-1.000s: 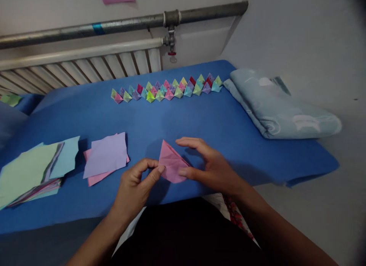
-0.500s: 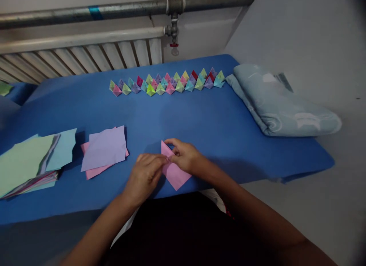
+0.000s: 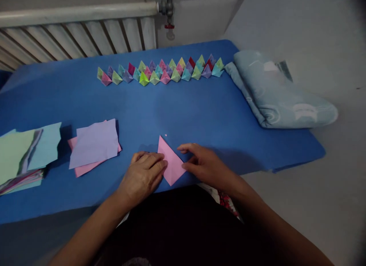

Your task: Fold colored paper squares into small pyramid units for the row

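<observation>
A folded pink sheet of origami paper (image 3: pixel 173 165) lies in front of me on the blue surface, its pointed tip facing away. My left hand (image 3: pixel 144 172) rests flat over the paper's left edge, fingers extended and pressing on it. At the right corner, the thumb of my right hand (image 3: pixel 207 163) touches the paper, with the index finger held apart from it; this hand is open. A tiny pink scrap (image 3: pixel 166 135) lies just beyond the tip.
Rows of small folded paper pieces (image 3: pixel 154 77) stand along the back. To my left lie a lilac sheet (image 3: pixel 95 141) over pink paper and a taller stack of coloured sheets (image 3: pixel 45 146). A folded grey-green blanket (image 3: pixel 280 94) sits at right. Behind is a white radiator (image 3: pixel 85 39).
My right hand has let go of the paper's upper part and moved right to its corner. My left fingers have flattened onto the left edge. The view has tilted down.
</observation>
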Tool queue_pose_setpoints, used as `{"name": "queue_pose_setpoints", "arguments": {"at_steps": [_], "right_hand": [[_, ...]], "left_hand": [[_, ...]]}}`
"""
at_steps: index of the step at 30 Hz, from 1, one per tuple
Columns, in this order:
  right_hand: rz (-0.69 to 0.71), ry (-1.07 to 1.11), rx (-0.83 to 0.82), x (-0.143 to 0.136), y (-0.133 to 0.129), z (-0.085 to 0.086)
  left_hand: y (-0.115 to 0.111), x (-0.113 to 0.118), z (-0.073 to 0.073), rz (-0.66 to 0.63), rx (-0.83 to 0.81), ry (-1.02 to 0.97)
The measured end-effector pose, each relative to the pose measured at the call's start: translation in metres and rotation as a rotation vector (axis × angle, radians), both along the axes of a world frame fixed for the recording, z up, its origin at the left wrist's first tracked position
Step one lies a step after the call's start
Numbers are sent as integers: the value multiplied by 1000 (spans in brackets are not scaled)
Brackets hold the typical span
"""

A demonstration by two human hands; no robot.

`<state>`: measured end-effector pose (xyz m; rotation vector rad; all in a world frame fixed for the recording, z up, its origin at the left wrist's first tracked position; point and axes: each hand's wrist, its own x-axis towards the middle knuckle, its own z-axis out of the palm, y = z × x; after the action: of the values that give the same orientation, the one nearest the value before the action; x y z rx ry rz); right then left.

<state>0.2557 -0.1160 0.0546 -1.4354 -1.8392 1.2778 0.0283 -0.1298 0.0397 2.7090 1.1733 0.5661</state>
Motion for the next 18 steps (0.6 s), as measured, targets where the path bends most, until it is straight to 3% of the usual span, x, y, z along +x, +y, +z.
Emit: {"name": "queue_pose_setpoints", "arguments": {"at_steps": [9,14,18], "right_hand": [[236,-37,338,10,-22,-10],[232,-187,584,6,-27,-22],[214,-271,684,8,-29,-29]], "left_hand": [[-6,-8,1,-68,-27,80],[-7,-9,2,-87,-63,94],[-9,-8,1,-77,-50,93]]}}
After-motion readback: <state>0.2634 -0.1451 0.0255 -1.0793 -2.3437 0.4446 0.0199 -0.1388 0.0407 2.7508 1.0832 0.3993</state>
